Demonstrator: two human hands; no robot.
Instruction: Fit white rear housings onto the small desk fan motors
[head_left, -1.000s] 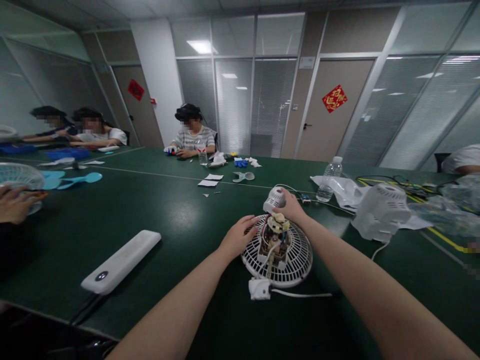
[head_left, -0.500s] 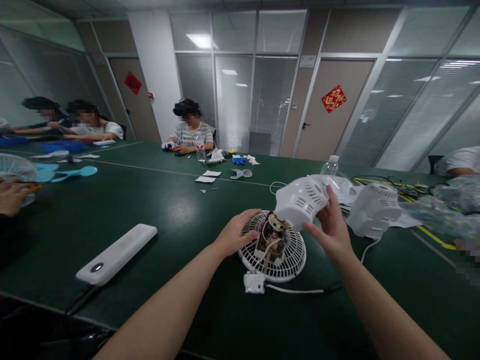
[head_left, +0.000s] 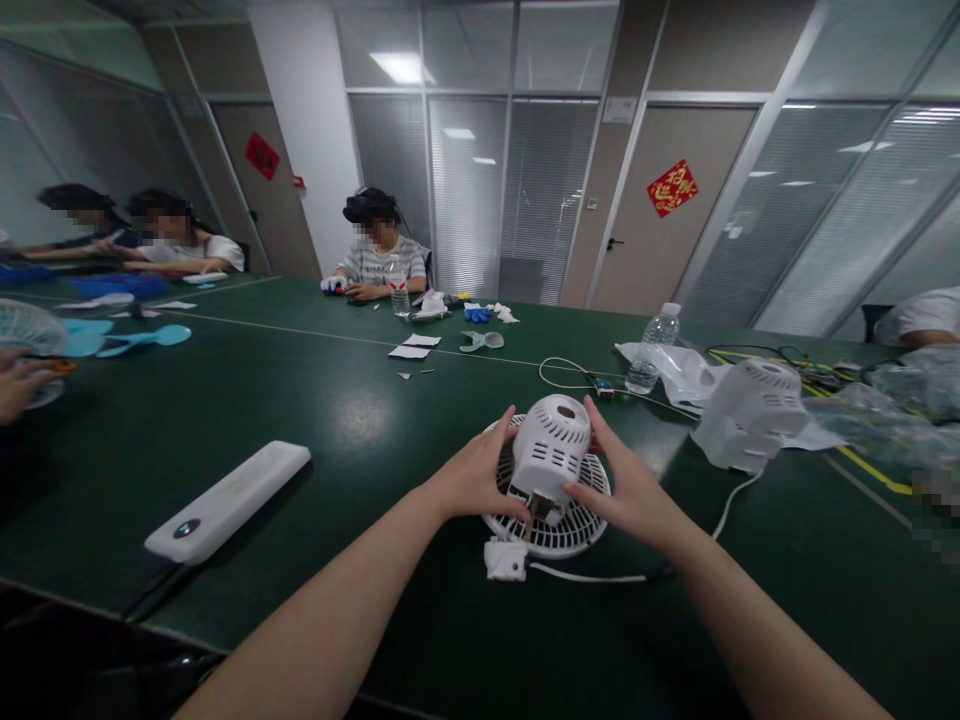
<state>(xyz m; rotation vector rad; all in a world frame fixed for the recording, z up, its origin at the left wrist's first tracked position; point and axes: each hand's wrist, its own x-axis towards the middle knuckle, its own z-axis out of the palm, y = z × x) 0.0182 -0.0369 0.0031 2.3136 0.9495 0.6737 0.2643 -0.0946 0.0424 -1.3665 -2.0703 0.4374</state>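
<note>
A white vented motor cover (head_left: 553,445) sits over the motor on the back of a white round fan grille (head_left: 574,535). My left hand (head_left: 480,475) grips the cover's left side, thumb low near the grille. On its right side my right hand (head_left: 626,480) holds the same cover between fingers and thumb. Below the cover, part of the motor's metal still shows. A small white plastic piece (head_left: 506,560) with a cable lies at the grille's near edge.
A white power bank (head_left: 229,500) lies at left. To the right stand another white housing (head_left: 750,412) and a clear bottle (head_left: 654,350), with plastic bags (head_left: 892,410) beyond. People sit across the table; another person's hand (head_left: 19,385) is at far left.
The cover has moved left and down from beside the motor to over it, hiding most of it. My left hand has come onto the cover too.
</note>
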